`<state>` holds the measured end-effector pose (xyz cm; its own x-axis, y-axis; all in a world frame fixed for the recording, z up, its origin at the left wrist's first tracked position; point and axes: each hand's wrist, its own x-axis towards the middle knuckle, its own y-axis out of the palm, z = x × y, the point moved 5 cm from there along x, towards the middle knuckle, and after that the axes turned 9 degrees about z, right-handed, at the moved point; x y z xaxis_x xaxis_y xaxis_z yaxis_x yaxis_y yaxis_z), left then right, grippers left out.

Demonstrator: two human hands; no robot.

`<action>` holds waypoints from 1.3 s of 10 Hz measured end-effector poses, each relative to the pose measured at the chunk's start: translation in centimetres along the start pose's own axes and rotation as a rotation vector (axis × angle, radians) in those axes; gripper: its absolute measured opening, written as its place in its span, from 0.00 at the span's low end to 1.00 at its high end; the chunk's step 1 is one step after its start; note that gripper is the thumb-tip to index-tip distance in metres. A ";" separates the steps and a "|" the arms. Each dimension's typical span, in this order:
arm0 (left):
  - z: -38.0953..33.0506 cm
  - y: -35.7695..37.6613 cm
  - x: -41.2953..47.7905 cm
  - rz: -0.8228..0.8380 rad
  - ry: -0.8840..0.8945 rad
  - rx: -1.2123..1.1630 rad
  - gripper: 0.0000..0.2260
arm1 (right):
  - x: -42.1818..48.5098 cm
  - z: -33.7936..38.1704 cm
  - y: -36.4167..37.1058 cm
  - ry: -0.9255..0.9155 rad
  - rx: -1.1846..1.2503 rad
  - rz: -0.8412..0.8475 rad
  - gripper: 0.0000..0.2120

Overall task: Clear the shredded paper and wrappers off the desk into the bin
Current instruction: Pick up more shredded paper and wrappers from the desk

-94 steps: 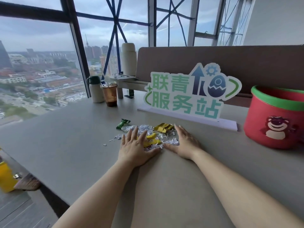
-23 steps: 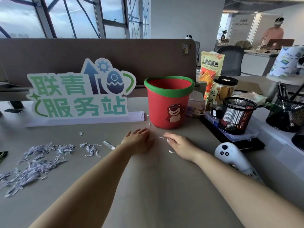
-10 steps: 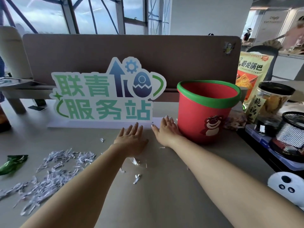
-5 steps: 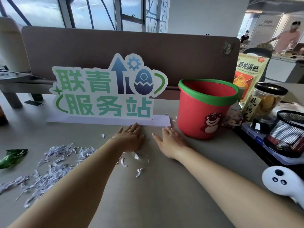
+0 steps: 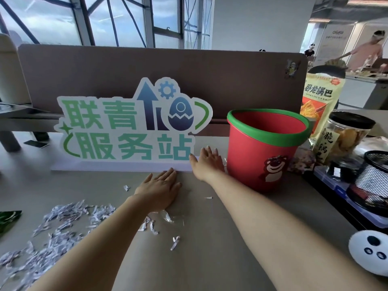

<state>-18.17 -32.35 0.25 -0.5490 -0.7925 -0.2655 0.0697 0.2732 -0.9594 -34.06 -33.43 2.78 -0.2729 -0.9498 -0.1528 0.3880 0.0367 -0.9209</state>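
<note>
Both hands flat, fingers straight, holding nothing: left hand (image 5: 160,191) on the worktop (image 5: 189,269), right hand (image 5: 207,164) just beside the bin (image 5: 266,148). Shredded paper (image 5: 63,219) and a green wrapper (image 5: 8,219) lie well left. Risk: flat sweeping scatters strips or jams them under the sign (image 5: 126,131); bin's upright rim blocks entry.

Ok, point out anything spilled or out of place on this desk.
Shredded paper lies strewn over the left of the desk, with loose strips trailing past the left hand toward the red bin. A green wrapper sits at the frame's left edge. Both litter the desktop.
</note>
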 end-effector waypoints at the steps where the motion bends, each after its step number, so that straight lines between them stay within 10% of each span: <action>1: 0.1 0.1 -0.1 -0.020 0.019 -0.015 0.26 | 1.9 0.0 0.2 0.053 0.008 0.025 0.32; 13: 0.0 0.3 -0.5 -0.021 0.008 -0.081 0.29 | 0.4 -3.1 0.9 0.158 0.037 -0.004 0.42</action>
<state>-17.92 -31.92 0.13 -0.5560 -0.7944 -0.2446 -0.0090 0.3000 -0.9539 -36.53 -32.87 0.78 -0.4083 -0.8893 -0.2063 0.4180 0.0187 -0.9082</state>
